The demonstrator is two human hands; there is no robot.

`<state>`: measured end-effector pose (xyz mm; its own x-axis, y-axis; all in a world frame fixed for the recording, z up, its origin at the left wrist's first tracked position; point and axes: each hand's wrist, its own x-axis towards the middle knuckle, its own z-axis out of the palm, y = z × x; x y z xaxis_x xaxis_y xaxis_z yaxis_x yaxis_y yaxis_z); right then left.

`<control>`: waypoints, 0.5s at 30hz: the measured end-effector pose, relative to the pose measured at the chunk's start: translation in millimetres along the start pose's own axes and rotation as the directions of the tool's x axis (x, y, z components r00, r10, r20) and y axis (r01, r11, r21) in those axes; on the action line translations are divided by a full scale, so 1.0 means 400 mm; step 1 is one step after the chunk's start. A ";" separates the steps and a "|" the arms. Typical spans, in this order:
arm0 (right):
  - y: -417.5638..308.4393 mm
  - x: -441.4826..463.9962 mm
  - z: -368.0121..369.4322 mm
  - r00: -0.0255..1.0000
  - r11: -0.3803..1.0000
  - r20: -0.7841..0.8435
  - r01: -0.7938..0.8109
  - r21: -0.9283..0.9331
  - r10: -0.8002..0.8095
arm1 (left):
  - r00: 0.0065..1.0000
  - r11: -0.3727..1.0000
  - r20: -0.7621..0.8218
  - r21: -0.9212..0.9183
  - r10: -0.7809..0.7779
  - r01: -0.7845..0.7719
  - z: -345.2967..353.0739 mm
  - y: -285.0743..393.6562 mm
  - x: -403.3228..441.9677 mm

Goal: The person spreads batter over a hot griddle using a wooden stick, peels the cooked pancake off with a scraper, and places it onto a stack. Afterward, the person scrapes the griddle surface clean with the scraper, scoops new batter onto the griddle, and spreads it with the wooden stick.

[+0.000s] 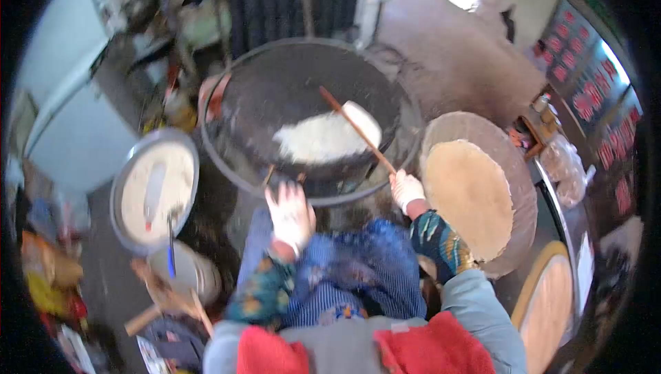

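Note:
My right hand [407, 192], in a pale glove, is wrapped round the lower end of a reddish-brown wooden stick [354, 126]. The stick slants up and left over a large round dark griddle [275, 85]. Under it lies a white patch of what looks like batter [320, 139], with a paler rounded part at its right end; whether that part belongs to a tool I cannot tell. My left hand [290, 217], also pale-gloved, is held at the griddle's near rim with fingers spread and nothing visible in it.
At right, a large round tray [525, 202] bears thin tan flatbread [468, 195]. A basin [117, 198] of pale batter stands at left, with a blue-handled tool [171, 247] at its edge above a whitish bucket [196, 278]. A round wooden board [547, 305] leans at lower right.

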<state>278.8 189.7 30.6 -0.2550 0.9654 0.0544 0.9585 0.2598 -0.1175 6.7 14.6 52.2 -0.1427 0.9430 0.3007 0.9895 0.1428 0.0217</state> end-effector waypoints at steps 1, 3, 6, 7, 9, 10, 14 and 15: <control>0.018 0.032 0.021 1.000 0.997 -0.006 -0.019 0.073 0.020 | 0.999 0.991 0.014 -0.122 0.052 -0.050 0.053 0.043 -0.022; -0.024 0.039 0.005 0.997 0.992 -0.071 0.020 0.123 -0.011 | 0.999 0.989 -0.010 -0.143 0.034 -0.035 0.062 0.098 -0.050; -0.091 -0.029 -0.040 0.987 0.983 0.049 0.144 0.116 -0.150 | 0.999 0.993 0.015 -0.113 0.043 -0.041 0.082 0.054 -0.061; -0.089 -0.036 -0.031 0.971 0.982 0.153 0.175 0.074 -0.185 | 0.997 0.994 0.013 -0.080 0.072 -0.070 0.091 0.034 -0.067; -0.030 0.002 -0.005 0.998 0.993 0.065 -0.026 0.113 0.018 | 0.995 0.994 -0.003 -0.036 0.102 -0.102 0.099 0.011 -0.073; 0.011 0.047 0.045 0.999 0.983 0.015 -0.035 0.179 0.033 | 0.996 0.995 0.018 -0.060 0.087 -0.086 0.102 0.004 -0.072; -0.075 0.003 -0.096 0.991 0.983 0.129 -0.010 0.182 -0.014 | 0.999 1.000 0.053 0.030 0.009 -0.010 0.082 -0.006 -0.070; -0.082 -0.019 -0.097 0.982 0.984 0.165 0.068 0.167 -0.096 | 1.000 0.999 0.031 0.044 0.001 -0.002 0.079 -0.016 -0.065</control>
<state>254.3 173.0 72.6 -0.3637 0.9262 -0.0992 0.9039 0.3252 -0.2778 3.2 -1.3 14.1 -0.1427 0.9519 0.2713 0.9878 0.1540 -0.0209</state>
